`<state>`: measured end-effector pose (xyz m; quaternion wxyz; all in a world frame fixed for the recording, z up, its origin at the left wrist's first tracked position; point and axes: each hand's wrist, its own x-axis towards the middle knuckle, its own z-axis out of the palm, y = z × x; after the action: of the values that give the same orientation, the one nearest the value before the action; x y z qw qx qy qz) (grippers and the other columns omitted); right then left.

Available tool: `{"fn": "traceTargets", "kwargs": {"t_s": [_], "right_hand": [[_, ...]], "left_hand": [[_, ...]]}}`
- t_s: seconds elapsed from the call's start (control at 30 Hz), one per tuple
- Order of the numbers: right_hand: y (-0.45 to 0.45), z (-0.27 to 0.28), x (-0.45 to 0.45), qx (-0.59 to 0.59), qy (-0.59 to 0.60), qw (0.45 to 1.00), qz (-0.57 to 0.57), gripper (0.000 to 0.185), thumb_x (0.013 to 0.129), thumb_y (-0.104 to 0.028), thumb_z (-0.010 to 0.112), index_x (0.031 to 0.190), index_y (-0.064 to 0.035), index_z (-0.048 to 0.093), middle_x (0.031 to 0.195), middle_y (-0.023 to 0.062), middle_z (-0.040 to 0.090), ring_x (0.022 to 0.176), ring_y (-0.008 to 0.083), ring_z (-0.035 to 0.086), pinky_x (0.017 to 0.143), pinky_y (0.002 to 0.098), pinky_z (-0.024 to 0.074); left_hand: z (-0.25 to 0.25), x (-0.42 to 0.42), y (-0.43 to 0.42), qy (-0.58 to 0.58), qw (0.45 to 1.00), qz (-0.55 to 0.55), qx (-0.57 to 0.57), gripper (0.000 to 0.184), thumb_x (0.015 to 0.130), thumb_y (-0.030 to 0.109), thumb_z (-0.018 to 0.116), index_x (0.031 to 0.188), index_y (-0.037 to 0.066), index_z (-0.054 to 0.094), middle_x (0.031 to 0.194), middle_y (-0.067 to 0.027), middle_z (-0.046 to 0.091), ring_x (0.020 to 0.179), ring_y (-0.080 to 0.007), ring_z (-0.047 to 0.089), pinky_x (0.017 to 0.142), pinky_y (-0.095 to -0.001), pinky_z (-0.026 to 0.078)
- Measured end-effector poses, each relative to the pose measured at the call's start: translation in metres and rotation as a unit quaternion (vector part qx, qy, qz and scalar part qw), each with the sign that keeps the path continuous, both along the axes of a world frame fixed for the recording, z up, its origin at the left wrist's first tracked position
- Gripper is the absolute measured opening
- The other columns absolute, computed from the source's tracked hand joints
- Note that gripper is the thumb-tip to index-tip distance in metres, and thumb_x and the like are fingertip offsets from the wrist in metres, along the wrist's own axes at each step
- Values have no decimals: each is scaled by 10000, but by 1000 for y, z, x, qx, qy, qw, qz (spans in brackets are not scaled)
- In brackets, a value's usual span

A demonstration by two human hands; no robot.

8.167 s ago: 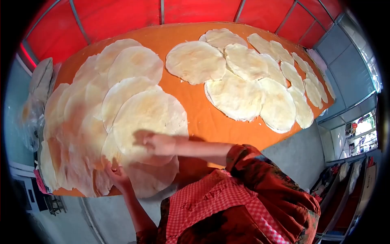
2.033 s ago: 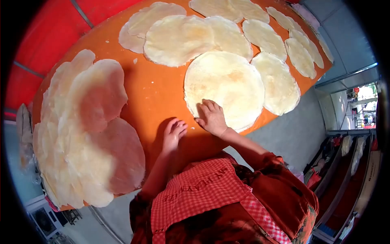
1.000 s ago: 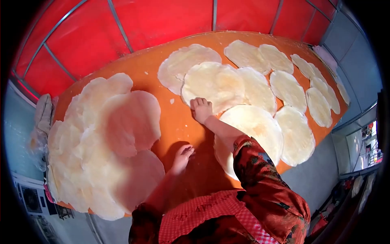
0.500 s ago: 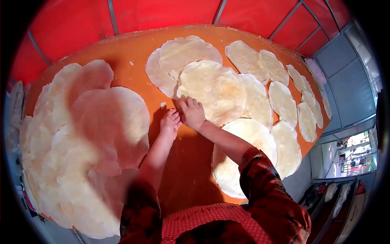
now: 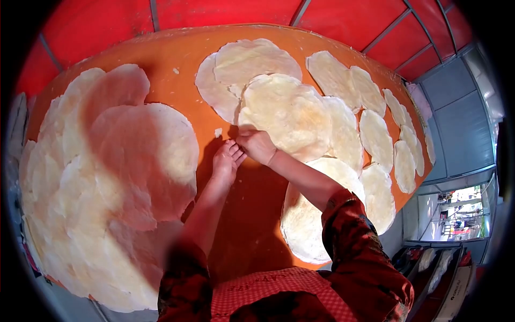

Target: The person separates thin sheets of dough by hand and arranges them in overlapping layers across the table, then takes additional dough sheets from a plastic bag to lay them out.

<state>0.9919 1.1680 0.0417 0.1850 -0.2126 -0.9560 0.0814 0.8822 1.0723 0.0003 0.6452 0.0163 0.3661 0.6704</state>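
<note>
Close together over the middle of the orange table (image 5: pixel 244 214), both hands meet near the left edge of a pale round flatbread (image 5: pixel 287 115). My right hand (image 5: pixel 256 146) has its fingers bent down at that edge; its fingertips are partly hidden, and what they hold is too small to make out. My left hand (image 5: pixel 228 161) has curled fingers that reach my right fingertips; anything between them cannot be seen. A small white scrap (image 5: pixel 218 132) lies just above my left hand. More thin rounds (image 5: pixel 257 59) overlap behind the flatbread.
A large overlapping pile of flatbreads (image 5: pixel 80 204) covers the table's left side. Further rounds (image 5: pixel 375 139) lie to the right, and one (image 5: pixel 306 225) is under my right forearm. Red panels (image 5: pixel 225 13) stand behind the table. Shelves (image 5: pixel 434 279) are at the lower right.
Since a second ago my left hand has moved up beside my right hand. My right fingers, spread on the flatbread's edge half a second ago, are now bent together. The camera view has shifted.
</note>
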Motion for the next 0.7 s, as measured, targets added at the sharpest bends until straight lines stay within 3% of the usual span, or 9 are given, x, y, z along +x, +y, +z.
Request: {"fn": "traceTargets", "kwargs": {"t_s": [0.07, 0.13, 0.2, 0.33, 0.37, 0.47, 0.5, 0.63, 0.7], "right_hand": [[-7, -7, 12, -140, 103, 984, -49, 67, 769, -79, 617, 819, -39, 640, 785, 89, 641, 711, 264, 636, 620, 332, 517], [-18, -6, 20, -274, 229, 923, -144, 81, 842, -85, 616, 875, -17, 647, 805, 131, 660, 736, 263, 648, 646, 312, 517], [-16, -11, 35, -336, 274, 867, -245, 119, 883, -120, 601, 907, -16, 654, 812, 166, 661, 752, 263, 657, 669, 301, 518], [-25, -2, 41, -246, 133, 927, -248, 263, 861, -165, 634, 1075, -16, 601, 897, 197, 658, 813, 300, 659, 730, 319, 517], [-25, -3, 37, -105, 168, 965, -174, 312, 834, -165, 649, 1106, -30, 578, 974, 181, 632, 834, 317, 643, 708, 351, 525], [-28, 21, 15, -81, 119, 975, -168, 293, 793, -133, 655, 1065, -48, 585, 1026, 152, 594, 839, 316, 629, 680, 377, 529], [-18, 14, 8, -21, 112, 988, -108, 322, 733, -117, 662, 1039, -61, 578, 983, 130, 572, 824, 296, 626, 639, 380, 530], [-9, 16, -14, 52, -27, 990, -128, 274, 695, -141, 613, 960, -76, 592, 898, 113, 575, 814, 267, 629, 634, 349, 534], [-5, 11, -15, 31, -23, 992, -123, 198, 718, -97, 592, 912, -61, 594, 851, 118, 584, 771, 276, 628, 621, 343, 525]], "left_hand": [[0, -1, 0, -2, 1000, -7, 4, 490, 970, 339, 429, 1292, -29, 391, 1217, -167, 523, 1131, -271, 518, 955, -401, 440], [5, -1, 0, -6, 1000, -11, 8, 501, 970, 340, 430, 1299, -36, 383, 1241, -178, 511, 1148, -277, 511, 970, -409, 430], [6, 0, 2, -12, 1000, -13, 10, 512, 969, 339, 430, 1308, -41, 373, 1249, -186, 509, 1159, -282, 508, 983, -416, 421], [7, 3, 11, -29, 999, -13, -4, 452, 970, 319, 414, 1261, -26, 412, 1214, -182, 532, 1144, -298, 517, 996, -434, 412], [8, 4, 14, -36, 999, -13, -10, 420, 971, 311, 406, 1232, -17, 438, 1201, -178, 540, 1135, -304, 522, 997, -440, 411], [-2, 4, 18, -58, 997, -28, 33, 333, 980, 318, 387, 1142, 44, 485, 1176, -142, 553, 1100, -281, 540, 972, -426, 421], [-3, 5, 17, -63, 997, -23, 38, 318, 979, 319, 389, 1124, 52, 485, 1173, -130, 552, 1102, -277, 539, 970, -424, 420], [7, 8, 15, -84, 996, -2, 29, 310, 979, 316, 385, 1127, 59, 475, 1180, -113, 548, 1109, -275, 537, 966, -420, 415], [12, 9, 14, -89, 996, 1, 19, 304, 978, 312, 387, 1119, 61, 486, 1166, -116, 556, 1099, -280, 542, 966, -431, 418]]}}
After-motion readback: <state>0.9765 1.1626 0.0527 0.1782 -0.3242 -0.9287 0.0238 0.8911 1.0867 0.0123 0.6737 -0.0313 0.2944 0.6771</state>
